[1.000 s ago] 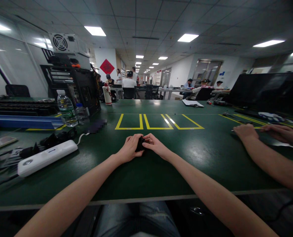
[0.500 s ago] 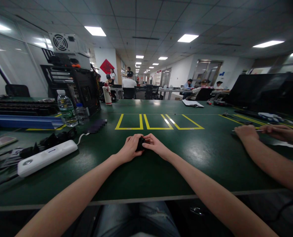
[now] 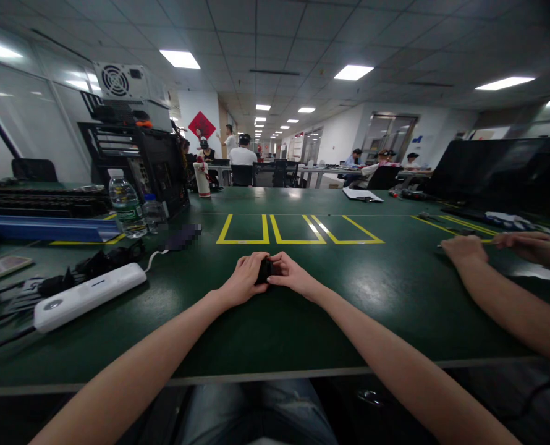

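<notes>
A small black object [image 3: 265, 269] is held between my two hands just above or on the green table [image 3: 275, 334]; its kind is not clear and much of it is covered. My left hand [image 3: 246, 274] wraps its left side, fingers over the top and thumb low in front. From the right, my right hand [image 3: 290, 272] grips it with bent fingers, the thumb at its near lower edge. Beyond the hands, yellow tape outlines [image 3: 298, 241] mark the tabletop.
On the left lie a white power strip [image 3: 92, 295], cables, a water bottle [image 3: 127, 204] and an open computer case [image 3: 154, 167]. At right, another person's hands [image 3: 465, 250] work over the table near a dark monitor [image 3: 497, 173]. A clipboard [image 3: 362, 194] lies farther back.
My right thumb has shifted down along the black object, exposing more of its front. My left hand stays nearly still. In the background, a standing person has moved.
</notes>
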### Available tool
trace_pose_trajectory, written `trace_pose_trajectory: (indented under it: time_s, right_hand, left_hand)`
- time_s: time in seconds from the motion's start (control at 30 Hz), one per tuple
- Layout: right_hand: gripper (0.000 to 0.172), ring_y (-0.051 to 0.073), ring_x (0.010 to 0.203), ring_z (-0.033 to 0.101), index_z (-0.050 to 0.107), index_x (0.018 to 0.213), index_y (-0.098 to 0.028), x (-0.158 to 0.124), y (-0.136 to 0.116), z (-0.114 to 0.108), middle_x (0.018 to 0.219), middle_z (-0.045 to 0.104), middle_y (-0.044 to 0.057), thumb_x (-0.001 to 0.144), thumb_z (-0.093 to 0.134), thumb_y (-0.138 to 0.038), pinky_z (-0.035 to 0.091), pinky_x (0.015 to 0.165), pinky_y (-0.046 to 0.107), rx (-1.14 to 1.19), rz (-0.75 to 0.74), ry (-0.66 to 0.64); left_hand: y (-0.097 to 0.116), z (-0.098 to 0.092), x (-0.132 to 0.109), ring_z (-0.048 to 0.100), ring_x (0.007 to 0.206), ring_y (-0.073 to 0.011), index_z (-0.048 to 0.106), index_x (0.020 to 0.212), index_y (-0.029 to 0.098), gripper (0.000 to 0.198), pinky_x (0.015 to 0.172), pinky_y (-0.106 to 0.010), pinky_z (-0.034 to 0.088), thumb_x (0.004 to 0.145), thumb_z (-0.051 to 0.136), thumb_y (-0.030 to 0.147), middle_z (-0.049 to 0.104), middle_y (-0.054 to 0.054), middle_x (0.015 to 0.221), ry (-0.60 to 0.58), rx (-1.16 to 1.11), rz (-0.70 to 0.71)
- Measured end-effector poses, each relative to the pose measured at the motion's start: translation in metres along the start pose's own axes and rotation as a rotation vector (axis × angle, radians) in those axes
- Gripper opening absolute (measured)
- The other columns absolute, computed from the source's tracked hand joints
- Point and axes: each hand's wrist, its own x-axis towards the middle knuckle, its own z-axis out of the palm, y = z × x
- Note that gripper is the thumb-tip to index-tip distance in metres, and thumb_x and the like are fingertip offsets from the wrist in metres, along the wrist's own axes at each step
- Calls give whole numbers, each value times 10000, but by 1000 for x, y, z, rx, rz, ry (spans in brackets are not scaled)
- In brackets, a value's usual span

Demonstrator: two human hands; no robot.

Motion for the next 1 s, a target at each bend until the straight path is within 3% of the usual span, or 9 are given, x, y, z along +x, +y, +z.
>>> trace_pose_trajectory:
  time_s: [0.2,0.4,0.67,0.87,1.0]
  right_hand:
    - [292,152,866,518,464,924,-210,1,4,1,877,543,11,698,562,-365,405,793,340,-59,22,100]
    - [351,158,889,514,444,987,-212,2,6,0,904,541,19,686,585,-324,405,800,348,-30,44,80]
    - [406,155,917,507,439,929,-212,-2,-2,0,910,530,7,596,670,-229,399,834,352,12,5,8]
    - [250,143,875,513,462,883,-204,0,-1,3,897,530,10,691,580,-310,395,814,337,-26,-1,104]
    - [303,153,897,509,461,943,-206,1,1,2,914,536,19,685,586,-302,392,817,348,-27,25,100]
  left_hand:
    - [1,-3,0,415,1045,-217,277,1154,213,530,928,-416,269,702,552,243,412,-67,1133,7,-4,3]
    - [2,-3,0,421,1039,-219,275,1151,216,530,918,-420,279,701,554,240,419,-66,1122,-2,-10,3]
    - [0,-1,0,421,1047,-226,270,1155,216,548,922,-430,272,689,559,225,415,-69,1132,1,-11,0]
    - [1,-1,1,421,1044,-224,272,1150,205,545,911,-416,286,691,564,233,423,-73,1118,21,-1,3]
    - [2,-2,1,420,1040,-222,272,1149,203,536,913,-415,283,697,557,236,419,-73,1117,12,-3,7]
